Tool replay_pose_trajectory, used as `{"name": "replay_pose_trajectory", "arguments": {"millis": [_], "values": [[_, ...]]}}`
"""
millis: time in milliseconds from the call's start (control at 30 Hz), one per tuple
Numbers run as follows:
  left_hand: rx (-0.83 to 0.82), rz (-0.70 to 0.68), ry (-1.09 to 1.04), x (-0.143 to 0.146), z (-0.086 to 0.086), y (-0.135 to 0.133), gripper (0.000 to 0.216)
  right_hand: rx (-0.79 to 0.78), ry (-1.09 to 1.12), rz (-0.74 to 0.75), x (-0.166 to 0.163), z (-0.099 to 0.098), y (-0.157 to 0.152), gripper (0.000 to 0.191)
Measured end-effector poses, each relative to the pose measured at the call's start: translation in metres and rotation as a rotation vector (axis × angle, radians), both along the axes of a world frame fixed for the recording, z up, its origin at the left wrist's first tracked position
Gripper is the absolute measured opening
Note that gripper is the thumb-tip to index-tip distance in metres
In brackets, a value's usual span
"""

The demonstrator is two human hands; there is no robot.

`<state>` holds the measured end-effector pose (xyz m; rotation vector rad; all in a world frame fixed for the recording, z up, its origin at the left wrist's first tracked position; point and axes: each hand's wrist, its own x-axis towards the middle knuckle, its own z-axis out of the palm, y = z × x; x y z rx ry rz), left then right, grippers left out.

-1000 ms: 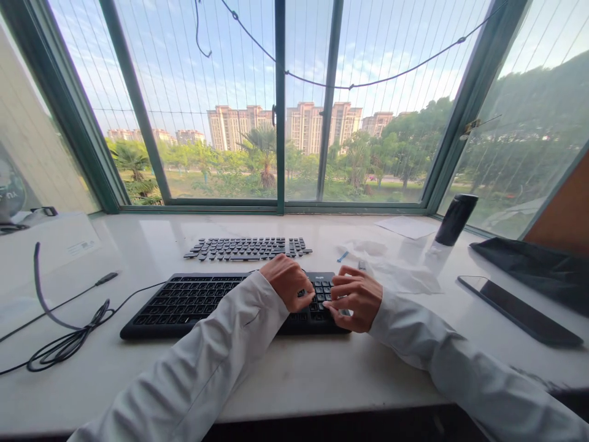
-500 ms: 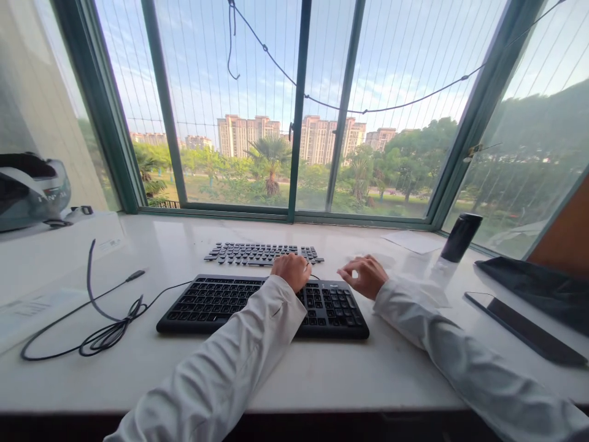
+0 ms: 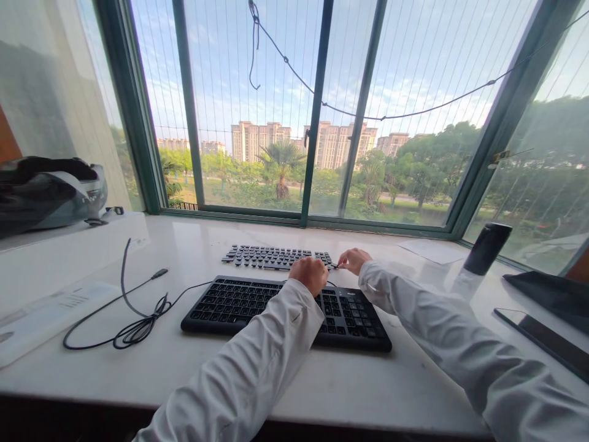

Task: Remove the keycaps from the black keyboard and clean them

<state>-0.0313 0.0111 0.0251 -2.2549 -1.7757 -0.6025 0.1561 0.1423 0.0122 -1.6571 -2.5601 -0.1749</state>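
Note:
A black keyboard (image 3: 234, 301) lies at the middle of the table, its key positions showing as dark squares. Behind it, loose black keycaps (image 3: 257, 256) are set out in rows. My left hand (image 3: 309, 274) reaches over the keyboard's back edge near the right end of these rows. Its fingers are curled together, their tips hidden behind the knuckles. Just to its right, my right hand (image 3: 355, 261) is pinched, with a small dark keycap (image 3: 334, 266) at its fingertips, close to the table surface.
A coiled black cable (image 3: 140, 325) lies left of the keyboard. A helmet-like object (image 3: 50, 190) rests on a white box (image 3: 133, 230) at far left. Rightward are a black cylinder (image 3: 490, 248), a white paper (image 3: 430, 250), a phone (image 3: 543, 344) and a dark cloth or bag (image 3: 547, 294).
My right hand has moved left to the end of the keycap rows and closed into a pinch. My left hand stays over the keyboard's back edge. The view has turned slightly left.

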Motion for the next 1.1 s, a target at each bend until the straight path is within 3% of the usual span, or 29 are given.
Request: {"name": "replay_pose_trajectory", "arguments": {"millis": [333, 467, 600, 833, 967, 1100], "values": [[0.014, -0.002, -0.017, 0.001, 0.002, -0.003, 0.039, 0.047, 0.022, -0.057, 0.037, 0.017, -0.032, 0.026], [0.026, -0.017, -0.021, 0.001, 0.004, -0.004, 0.041, 0.03, 0.277, -0.014, 0.062, 0.026, -0.05, 0.029], [0.041, -0.069, -0.044, 0.005, 0.003, -0.007, 0.043, -0.037, 0.426, -0.012, 0.08, 0.016, -0.065, 0.038], [-0.025, -0.332, -0.249, 0.012, 0.001, -0.011, 0.035, -0.318, 0.516, 0.207, 0.074, -0.009, -0.088, 0.048], [-0.16, -0.511, -0.365, 0.012, 0.006, -0.014, 0.038, -0.364, 0.449, 0.262, 0.064, -0.01, -0.104, 0.041], [-0.293, -0.66, -0.339, 0.011, 0.011, -0.017, 0.029, -0.39, 0.386, 0.279, 0.056, -0.003, -0.126, 0.03]]}}
